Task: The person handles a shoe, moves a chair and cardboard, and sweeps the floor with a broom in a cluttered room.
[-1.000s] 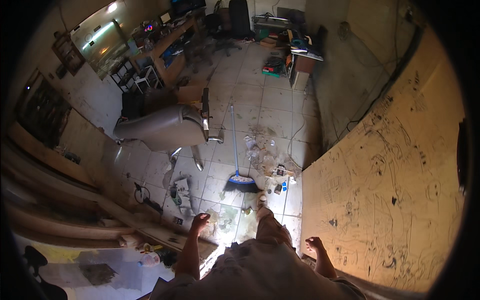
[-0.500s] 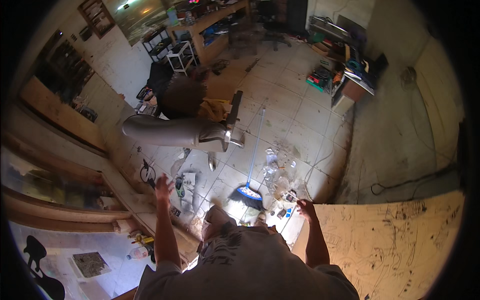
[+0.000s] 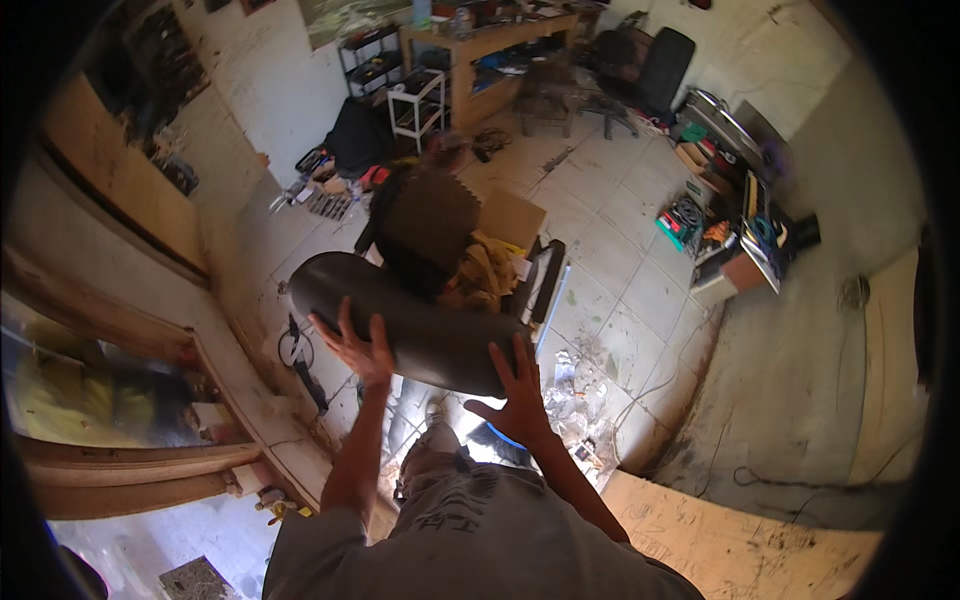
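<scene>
An office chair with a dark, padded backrest [image 3: 430, 345] stands in front of me, its back toward me. Against the left part of the backrest lies my left hand [image 3: 357, 350], fingers spread. My right hand [image 3: 522, 400] reaches its right end with fingers stretched and thumb apart; the fingertips appear to touch the padding. Neither hand wraps around anything. On the chair's far side are a dark brown, ridged-edged object [image 3: 430, 225], a crumpled yellow-tan cloth [image 3: 485, 275] and a cardboard piece [image 3: 513, 218]. A black armrest [image 3: 548, 280] rises at the right.
A broom [image 3: 500, 440] is partly hidden behind my right hand and the chair. Litter [image 3: 580, 410] covers the tiles to the right. A wooden board [image 3: 720, 535] lies at lower right, a wooden-framed ledge [image 3: 240, 380] at left. Cluttered boxes [image 3: 730, 260] line the right wall.
I have come closer to the chair. Both hands have moved forward and inward from out at my sides onto its backrest. The broom, fully visible before, is now mostly hidden.
</scene>
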Available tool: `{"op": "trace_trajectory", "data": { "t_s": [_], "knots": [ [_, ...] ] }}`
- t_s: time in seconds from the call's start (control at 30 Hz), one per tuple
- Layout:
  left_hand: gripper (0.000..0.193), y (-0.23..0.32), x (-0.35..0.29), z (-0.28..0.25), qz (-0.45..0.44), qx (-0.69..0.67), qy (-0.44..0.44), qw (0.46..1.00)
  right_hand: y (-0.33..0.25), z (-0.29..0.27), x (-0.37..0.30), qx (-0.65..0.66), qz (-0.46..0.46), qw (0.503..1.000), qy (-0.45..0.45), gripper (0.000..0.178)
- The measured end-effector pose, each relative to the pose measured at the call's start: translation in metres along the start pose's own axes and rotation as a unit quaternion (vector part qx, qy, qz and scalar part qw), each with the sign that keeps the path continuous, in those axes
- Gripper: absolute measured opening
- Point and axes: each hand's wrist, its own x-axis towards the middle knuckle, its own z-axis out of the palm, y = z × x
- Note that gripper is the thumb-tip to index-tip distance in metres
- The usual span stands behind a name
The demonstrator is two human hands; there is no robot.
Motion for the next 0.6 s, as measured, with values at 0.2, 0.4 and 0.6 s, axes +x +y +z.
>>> {"op": "trace_trajectory", "data": {
  "t_s": [0.2, 0.4, 0.6],
  "knots": [
    [0.062, 0.008, 0.017, 0.011, -0.049, -0.036, -0.054, 0.997, 0.013, 0.035, 0.053, -0.021, 0.017, 0.998, 0.051, 0.091],
    [0.075, 0.016, 0.055, 0.020, -0.082, -0.035, -0.117, 0.989, 0.020, 0.030, 0.104, -0.016, -0.021, 0.998, 0.050, 0.076],
    [0.083, 0.008, 0.090, 0.044, -0.073, -0.036, -0.165, 0.983, 0.029, 0.039, 0.145, -0.051, -0.031, 0.997, 0.043, 0.067]
  ]
}}
